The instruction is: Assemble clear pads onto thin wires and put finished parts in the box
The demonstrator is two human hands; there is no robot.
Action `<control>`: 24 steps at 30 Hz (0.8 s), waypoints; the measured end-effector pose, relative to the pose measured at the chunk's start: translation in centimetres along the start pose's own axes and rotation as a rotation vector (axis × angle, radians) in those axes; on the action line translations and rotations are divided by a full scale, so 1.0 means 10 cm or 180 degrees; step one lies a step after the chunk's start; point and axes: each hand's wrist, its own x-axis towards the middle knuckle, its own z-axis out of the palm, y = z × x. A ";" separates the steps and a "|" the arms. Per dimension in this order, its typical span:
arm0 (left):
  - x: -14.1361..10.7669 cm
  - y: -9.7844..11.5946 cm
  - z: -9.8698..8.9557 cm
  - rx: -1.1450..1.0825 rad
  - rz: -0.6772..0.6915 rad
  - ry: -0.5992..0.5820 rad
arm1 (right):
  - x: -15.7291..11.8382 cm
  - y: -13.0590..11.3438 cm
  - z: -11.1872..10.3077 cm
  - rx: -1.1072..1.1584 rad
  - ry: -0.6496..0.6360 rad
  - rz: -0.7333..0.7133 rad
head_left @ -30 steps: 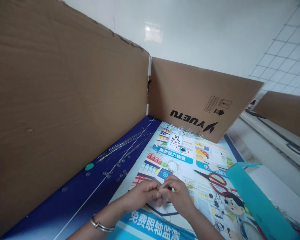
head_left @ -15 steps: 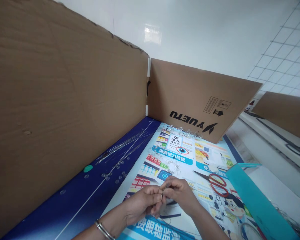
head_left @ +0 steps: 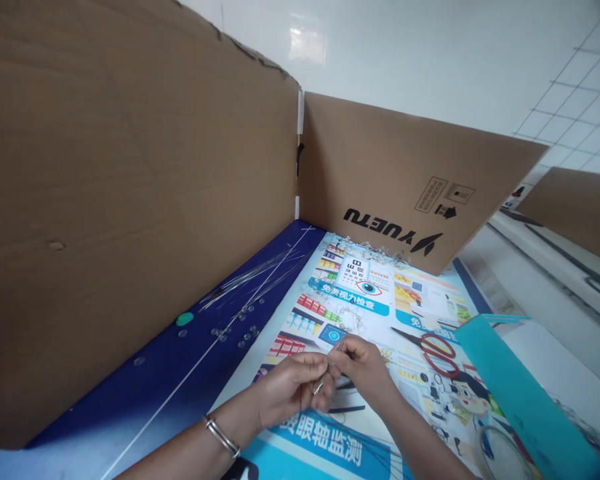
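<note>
While both hands are raised over the near half of the poster (head_left: 275,460), their fingertips meet at a small, shiny, metal-looking piece (head_left: 320,385), too small to identify. The left hand (head_left: 290,387), with a bangle (head_left: 223,437) on its wrist, pinches this piece between thumb and fingers. The right hand (head_left: 363,365) has its thumb and forefinger pressed together just beside it; whether they grip anything, I cannot tell. On the poster's right half lie red-handled scissors (head_left: 423,341), their blades apart from both hands. To the poster's left, on the blue tabletop (head_left: 155,400), are loose clear beads (head_left: 223,337), a bundle of thin wires (head_left: 253,273) and a green disc (head_left: 185,319). Along the poster's far end, clear bits (head_left: 370,252) lie at the foot of a printed cardboard panel (head_left: 380,167). At the poster's right edge sits a teal box (head_left: 520,393).
</note>
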 end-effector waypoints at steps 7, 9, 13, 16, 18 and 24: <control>0.00 0.02 -0.02 -0.0130 -0.0017 -0.0065 | -0.01 0.05 0.01 -0.0020 0.0074 0.0209; -0.01 0.03 0.00 -0.0138 -0.0034 -0.0105 | 0.00 0.07 0.01 -0.0087 0.0109 0.0208; -0.03 0.02 0.03 0.0107 -0.0009 -0.0106 | -0.01 0.08 0.03 -0.0380 0.0242 0.0143; -0.02 0.01 0.03 0.0283 0.0045 -0.0106 | -0.03 0.03 0.04 -0.0663 0.0287 0.0036; -0.01 0.01 0.02 0.0555 0.0095 -0.0080 | -0.04 -0.02 0.03 -0.0776 0.0297 -0.0007; 0.01 0.10 0.01 0.1935 0.0464 0.0115 | -0.06 -0.11 0.01 -0.0895 0.0498 -0.0257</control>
